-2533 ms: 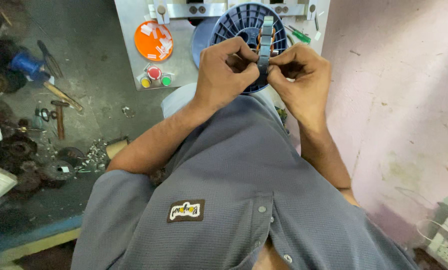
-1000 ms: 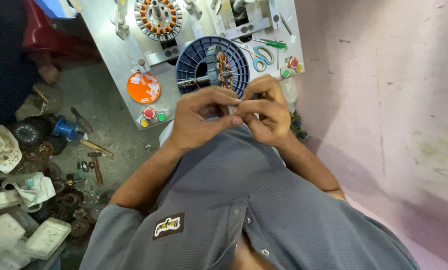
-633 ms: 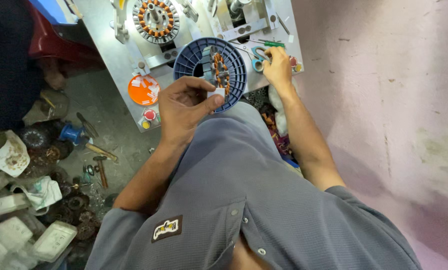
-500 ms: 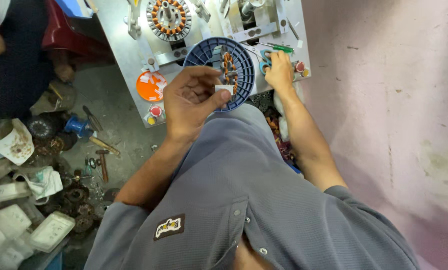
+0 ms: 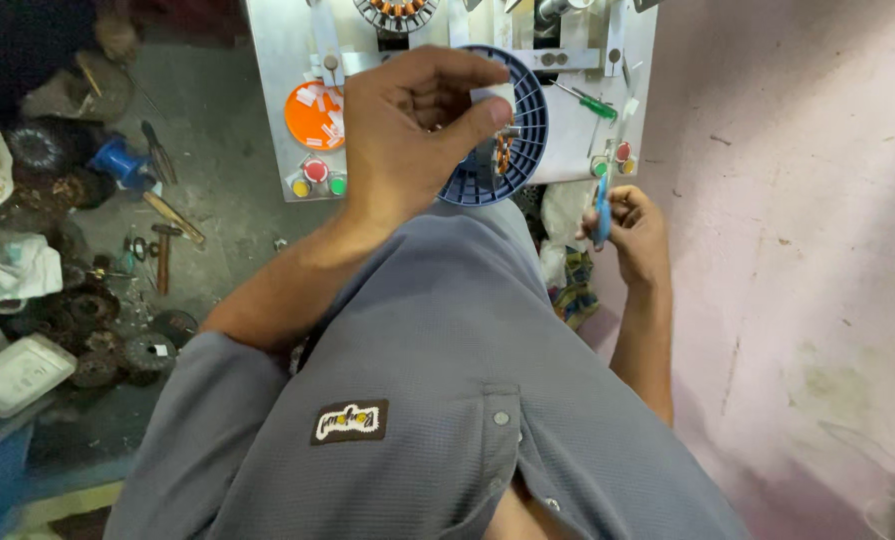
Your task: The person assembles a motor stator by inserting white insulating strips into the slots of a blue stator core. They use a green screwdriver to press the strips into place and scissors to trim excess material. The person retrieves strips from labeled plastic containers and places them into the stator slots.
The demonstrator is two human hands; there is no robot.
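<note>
Your left hand (image 5: 412, 130) pinches small white slip (image 5: 494, 98) over blue round tray (image 5: 527, 130), far counter (image 5: 267, 100). Right hand (image 5: 632, 225) grips blue-handled scissors (image 5: 601, 210). Slip looks light, floppy; hold by edge.

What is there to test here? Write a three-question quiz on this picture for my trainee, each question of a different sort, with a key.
1. True or false: the left hand pinches a small white piece between thumb and finger.
2. What does the right hand hold? A) a hammer B) a blue-handled tool C) nothing
3. Fill in: in the picture, the orange disc lies to the ___ of the blue ribbed disc.

Key: 1 true; 2 B; 3 left.
</note>
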